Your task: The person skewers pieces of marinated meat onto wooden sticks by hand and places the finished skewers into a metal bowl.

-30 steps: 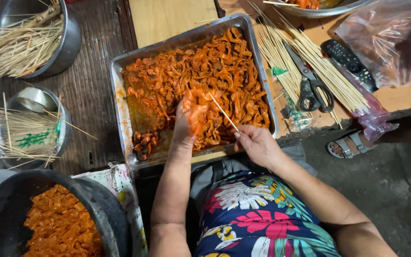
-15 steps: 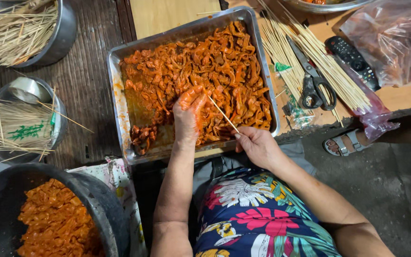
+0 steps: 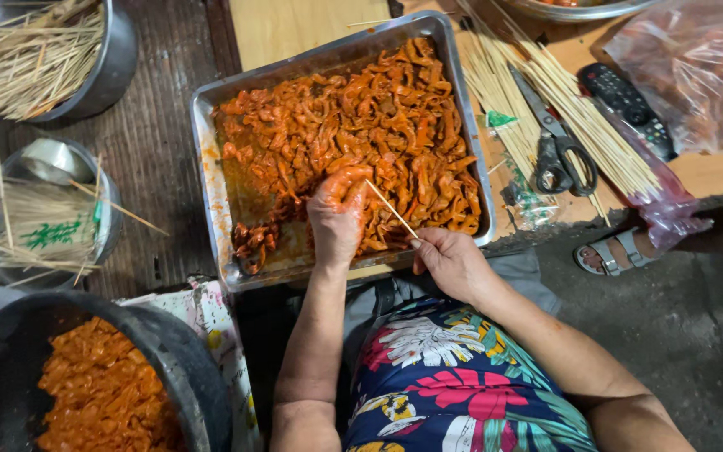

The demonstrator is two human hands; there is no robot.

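The left hand [image 3: 338, 211], coated in orange sauce, pinches marinated meat strips [image 3: 353, 134] inside a metal tray [image 3: 207, 159]. The right hand [image 3: 452, 264] grips a thin bamboo skewer [image 3: 392, 208], its tip touching the left fingers.

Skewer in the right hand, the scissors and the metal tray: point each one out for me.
skewer [image 3: 392, 209], head view, middle of the stick.
scissors [image 3: 556, 151], head view, near the pivot above the black handles.
metal tray [image 3: 207, 176], head view, bare left rim.
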